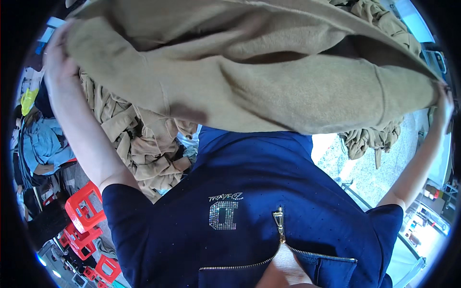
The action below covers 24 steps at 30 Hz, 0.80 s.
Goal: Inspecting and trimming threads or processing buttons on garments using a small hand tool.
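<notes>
A wide tan garment (288, 91) of soft, fleece-like cloth is stretched between my two raised hands, across the upper part of the view. Seams run down it near both ends, and its lower edge hangs in front of my waist. At the far left my left hand (60, 55) grips one end, its fingers partly behind the cloth and slightly blurred. On the far right my right hand (445, 101) is closed on the opposite end, with the fabric pulled into a point there. Both arms are spread wide.
Below the garment on the left lies a heap of tan clothing (144, 144). More tan pieces (367, 141) rest on the pale speckled surface (355, 163) at right. Red plastic stools (86, 206) and a pile of blue clothes (45, 141) stand farther left.
</notes>
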Available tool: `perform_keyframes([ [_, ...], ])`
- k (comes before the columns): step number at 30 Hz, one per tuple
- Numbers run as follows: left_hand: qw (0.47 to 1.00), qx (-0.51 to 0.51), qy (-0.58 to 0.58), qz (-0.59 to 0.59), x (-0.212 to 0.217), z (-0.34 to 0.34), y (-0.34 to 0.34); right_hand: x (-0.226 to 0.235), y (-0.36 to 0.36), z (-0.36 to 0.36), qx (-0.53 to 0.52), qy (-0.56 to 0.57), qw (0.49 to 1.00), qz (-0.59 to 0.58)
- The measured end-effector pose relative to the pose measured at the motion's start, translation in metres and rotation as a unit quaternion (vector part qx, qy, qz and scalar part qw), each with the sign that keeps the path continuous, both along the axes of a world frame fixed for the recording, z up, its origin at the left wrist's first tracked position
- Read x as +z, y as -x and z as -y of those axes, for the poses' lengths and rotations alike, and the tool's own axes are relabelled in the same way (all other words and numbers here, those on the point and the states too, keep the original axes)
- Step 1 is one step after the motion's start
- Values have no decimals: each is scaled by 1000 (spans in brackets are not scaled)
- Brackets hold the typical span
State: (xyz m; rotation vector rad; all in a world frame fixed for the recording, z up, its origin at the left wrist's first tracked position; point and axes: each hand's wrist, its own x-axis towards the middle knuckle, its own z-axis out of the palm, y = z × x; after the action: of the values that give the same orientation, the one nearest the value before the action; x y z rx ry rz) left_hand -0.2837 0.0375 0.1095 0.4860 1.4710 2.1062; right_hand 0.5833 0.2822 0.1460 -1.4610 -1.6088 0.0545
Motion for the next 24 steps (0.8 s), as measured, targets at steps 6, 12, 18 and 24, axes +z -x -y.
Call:
perform_keyframes([
  [6, 909, -379, 166, -57, -71, 0, -80, -96, 113, 68, 89, 142, 982, -85],
  [12, 894, -430, 69, -109, -54, 13, -229, -87, 319, 194, 469, -156, 861, 119],
  [18, 864, -493, 9, -102, -120, 7, -285, -158, 392, 203, 478, -107, 871, 40],
  [24, 863, -453, -9, -222, -138, 16, -279, -179, 402, 203, 476, -147, 865, 52],
])
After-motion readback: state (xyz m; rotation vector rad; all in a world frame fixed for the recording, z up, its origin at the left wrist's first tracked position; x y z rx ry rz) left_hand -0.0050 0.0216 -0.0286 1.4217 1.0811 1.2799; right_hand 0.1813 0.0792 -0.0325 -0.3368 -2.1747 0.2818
